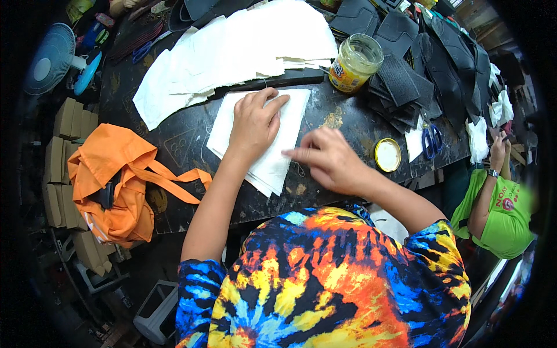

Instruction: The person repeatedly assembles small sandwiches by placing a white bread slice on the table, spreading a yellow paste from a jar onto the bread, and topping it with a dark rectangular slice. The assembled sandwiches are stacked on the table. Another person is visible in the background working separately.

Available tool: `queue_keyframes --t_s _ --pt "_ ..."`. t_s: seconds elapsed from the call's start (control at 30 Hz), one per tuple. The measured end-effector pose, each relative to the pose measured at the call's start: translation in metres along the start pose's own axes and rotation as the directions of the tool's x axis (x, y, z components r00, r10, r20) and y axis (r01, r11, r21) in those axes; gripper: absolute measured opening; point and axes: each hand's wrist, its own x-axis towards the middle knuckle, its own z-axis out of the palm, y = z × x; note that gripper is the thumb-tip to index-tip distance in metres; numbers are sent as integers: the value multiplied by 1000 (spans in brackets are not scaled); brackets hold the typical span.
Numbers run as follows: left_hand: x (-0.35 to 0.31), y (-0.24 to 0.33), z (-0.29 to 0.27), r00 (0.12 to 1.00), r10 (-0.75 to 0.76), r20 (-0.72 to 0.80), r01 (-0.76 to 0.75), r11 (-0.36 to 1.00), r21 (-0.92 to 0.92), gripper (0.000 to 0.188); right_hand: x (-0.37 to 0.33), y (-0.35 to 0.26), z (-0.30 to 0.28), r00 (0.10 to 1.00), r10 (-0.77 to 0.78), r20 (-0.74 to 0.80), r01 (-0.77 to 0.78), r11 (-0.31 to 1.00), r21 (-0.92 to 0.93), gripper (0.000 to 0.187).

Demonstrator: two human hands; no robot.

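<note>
My left hand (255,122) lies palm down on a small stack of white cloth-like sheets (272,168), its fingers stretched toward the far edge. At the stack's right side is my right hand (331,158). Its index finger points left, the tip at the sheets' edge, while the other fingers are loosely bent; I see nothing held in it. Just beyond the stack, a long overlapping row of white pieces (238,46) rests on the dark table. An open glass jar (356,62) with a yellow label stands to the right of that row.
Black cut pieces (400,87) are heaped at the right, near blue-handled scissors (431,141) and a round lid (387,155). An orange cloth bag (119,180) sits at the left, below a fan (49,58). Another person in a green shirt (505,209) is at the far right.
</note>
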Motion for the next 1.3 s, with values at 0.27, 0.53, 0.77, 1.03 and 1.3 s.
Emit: queue_keyframes --t_s 0.27,0.53,0.77,1.03,1.3 --pt "0 -1 -2 1000 -8 20 9 1000 -23 41 29 66 -1 996 71 -54 -88 839 -537 50" --pt "-23 -10 -38 904 -397 -159 402 915 0 48 28 64 -5 996 50 -74 -81 850 -521 50" --pt "-31 -34 -65 822 -564 -86 549 823 -147 28 17 52 -16 998 -8 -57 -6 970 -242 42" --pt "-20 -24 -63 890 -429 -153 410 901 -144 11 13 45 -17 956 208 -206 -210 978 8 41" --pt "-33 14 -92 975 -201 -89 137 873 -467 21 25 36 -31 890 363 -275 -232 881 411 64"
